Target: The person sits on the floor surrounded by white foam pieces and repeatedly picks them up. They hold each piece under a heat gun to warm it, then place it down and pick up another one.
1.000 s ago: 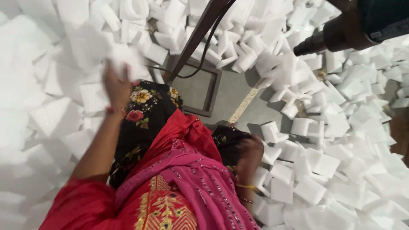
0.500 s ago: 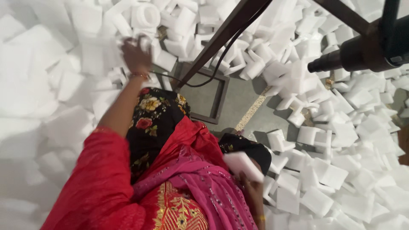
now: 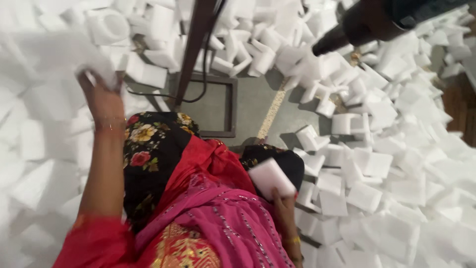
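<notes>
Fingers of the right hand (image 3: 283, 204) curl around a white foam block (image 3: 270, 177), a flat rectangular slab with rounded corners, held by its lower edge just above the lap. The left hand (image 3: 101, 94) reaches out into the foam pile (image 3: 377, 164), closing on a large blurred white foam piece (image 3: 74, 54) above its fingertips.

Head view, as I read it: left hand (image 3: 101, 97), arm stretched toward 11 o'clock, fingers closed on a blurred white foam piece (image 3: 94, 62). Right hand (image 3: 283, 206), at 5 o'clock, gripping a white foam block (image 3: 270, 177) held near the knee. Loose white foam pieces (image 3: 377, 164) heaped from 12 through 5 o'clock and along 9 o'clock. Bare grey floor (image 3: 253, 101) at centre, with a dark rectangular frame (image 3: 230, 106) and a slanted dark pole (image 3: 196, 47).
</notes>
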